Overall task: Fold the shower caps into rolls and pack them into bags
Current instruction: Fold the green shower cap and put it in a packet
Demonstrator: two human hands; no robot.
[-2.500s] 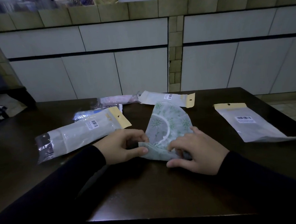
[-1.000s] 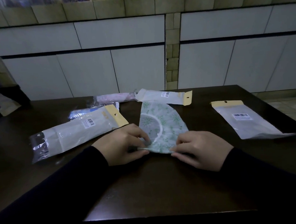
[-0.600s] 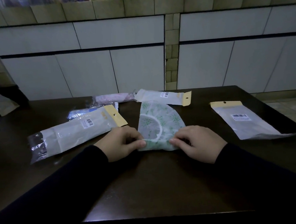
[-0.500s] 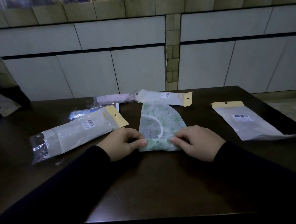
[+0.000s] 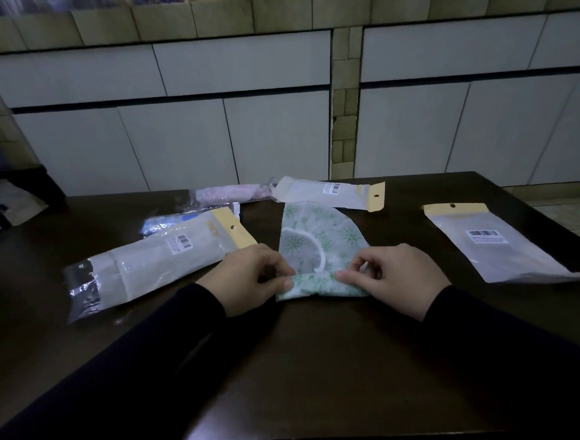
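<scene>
The cap (image 5: 318,248) lies flat on the desk (image 5: 292,374), directly in front of you, between your two hands. Its near edge is now turned over into a narrow roll (image 5: 315,285); a second ago that edge was only a loose flap being lifted, so the first turn of the roll is made and sits a little further up the cap than before. The far part, with the white elastic arc showing, is still unrolled.

Your left hand (image 5: 248,279) pinches the left end of the roll between thumb and curled fingers (image 5: 286,283). Your right hand (image 5: 395,276) pinches the right end the same way. Both hands therefore grasp the cap; neither is released.

Judged from this, the rolling step is at its start: most of the cap's length remains to be wound. Keep both ends level as you advance, or the roll will likely run into a cone (thin film of this kind tends to slip and spring open when let go).

Outward from the cap:
- An empty-looking bag (image 5: 492,243) lies to your right, well apart from the cap; it is the probable receiver.
- A filled bag (image 5: 158,267) lies just beside your left hand.
- Three further bags lie beyond: one blue (image 5: 165,223), one pink (image 5: 232,193), one white (image 5: 328,193), the last close to the cap's far edge.

Packing of this cap is not yet begun.
</scene>
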